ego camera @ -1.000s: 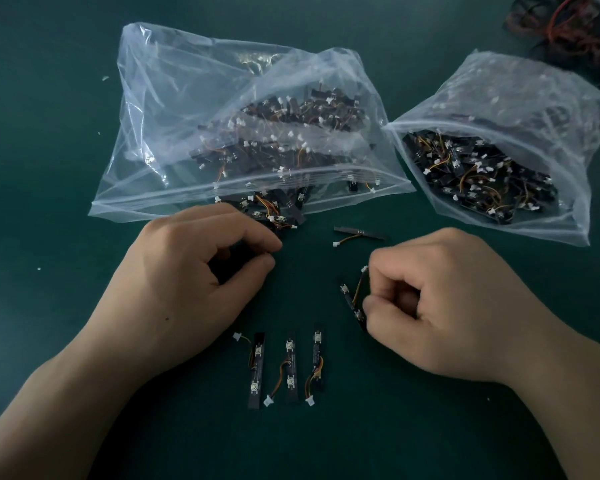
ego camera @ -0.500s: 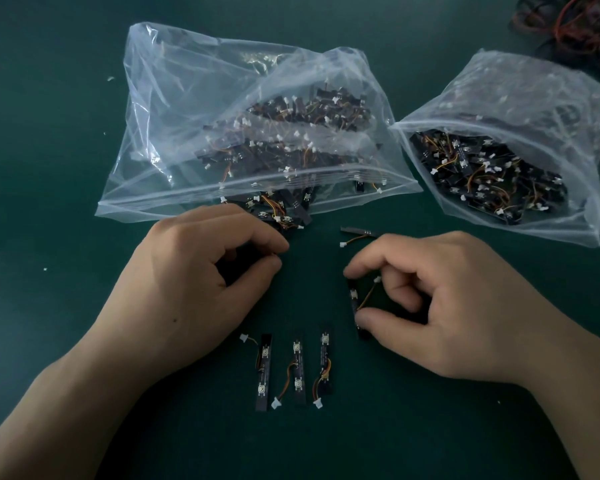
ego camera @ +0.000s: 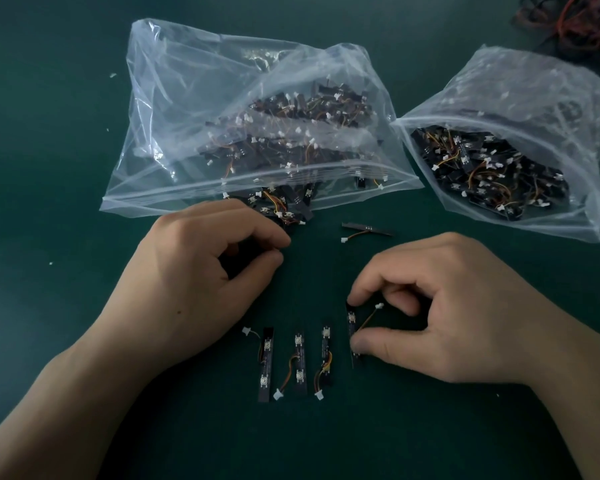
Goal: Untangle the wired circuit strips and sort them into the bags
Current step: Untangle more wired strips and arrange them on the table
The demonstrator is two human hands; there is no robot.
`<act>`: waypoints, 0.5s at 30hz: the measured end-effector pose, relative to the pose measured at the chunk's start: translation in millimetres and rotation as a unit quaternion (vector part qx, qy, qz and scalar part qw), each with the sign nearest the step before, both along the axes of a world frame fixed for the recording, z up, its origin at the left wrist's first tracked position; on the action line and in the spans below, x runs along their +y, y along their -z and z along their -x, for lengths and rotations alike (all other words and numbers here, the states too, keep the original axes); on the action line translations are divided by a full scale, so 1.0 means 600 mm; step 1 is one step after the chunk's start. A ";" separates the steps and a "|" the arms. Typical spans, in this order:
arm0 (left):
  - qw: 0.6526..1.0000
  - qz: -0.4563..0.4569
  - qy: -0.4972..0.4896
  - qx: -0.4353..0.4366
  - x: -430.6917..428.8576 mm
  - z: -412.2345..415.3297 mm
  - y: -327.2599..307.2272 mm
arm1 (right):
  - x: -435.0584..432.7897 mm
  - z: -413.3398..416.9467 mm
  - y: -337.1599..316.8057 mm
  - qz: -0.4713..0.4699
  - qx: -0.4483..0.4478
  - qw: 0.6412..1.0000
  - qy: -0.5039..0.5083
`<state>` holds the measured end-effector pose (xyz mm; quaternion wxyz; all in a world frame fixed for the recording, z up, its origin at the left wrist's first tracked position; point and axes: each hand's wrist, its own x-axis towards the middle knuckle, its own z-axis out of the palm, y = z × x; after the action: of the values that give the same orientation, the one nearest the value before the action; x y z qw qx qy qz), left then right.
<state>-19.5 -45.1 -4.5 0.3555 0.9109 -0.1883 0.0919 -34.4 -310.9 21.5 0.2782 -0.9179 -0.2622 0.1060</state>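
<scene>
Right hand (ego camera: 440,306): its grip pinches a circuit strip (ego camera: 352,329) by the ends, forefinger on the far tip and thumb on the near tip.
Held strip: stands on edge on the bench (ego camera: 49,174), just right of the row, its orange wire looping up to a white plug (ego camera: 379,305) under the fingers.
Left hand (ego camera: 194,271): fingers curled, thumb against forefinger, near the left bag's mouth; whether that grip holds anything I cannot tell.
Row (ego camera: 300,362): three strips lie side by side, near centre, button side up.
Loose strip (ego camera: 368,228): lies alone, farther off, between the bags.
Left bag (ego camera: 174,98): many strips inside, a tangled clump (ego camera: 278,207) spilling from its mouth.
Right bag (ego camera: 541,91): mouth open, strips inside.
Step in hand: looks like laying the freed strip down as fourth in the row.
Doing it well: tip it flat, buttons up, parallel to its neighbour, and keep the wire out to the right so the plug does not hook the third strip's lead.
Risk: letting go while it is on edge could drop it across the row.
</scene>
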 end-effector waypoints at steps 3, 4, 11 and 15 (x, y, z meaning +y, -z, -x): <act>1.000 -0.002 0.001 0.000 0.000 0.000 0.000 | 0.003 0.002 -0.002 0.000 0.013 1.000 -0.003; 1.000 -0.002 -0.002 0.001 0.000 0.001 0.000 | 0.003 0.002 -0.002 0.000 0.016 1.000 -0.005; 1.000 -0.005 0.000 0.001 -0.002 0.001 0.000 | 0.004 0.000 0.000 -0.009 0.026 1.000 -0.006; 1.000 -0.006 0.001 0.000 -0.001 0.000 0.001 | 0.005 0.001 0.000 -0.017 0.027 0.999 -0.012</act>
<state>-19.4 -45.9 -5.3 0.3500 0.9128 -0.1899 0.0908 -35.2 -308.1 21.7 0.2991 -0.9069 -0.2668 0.1296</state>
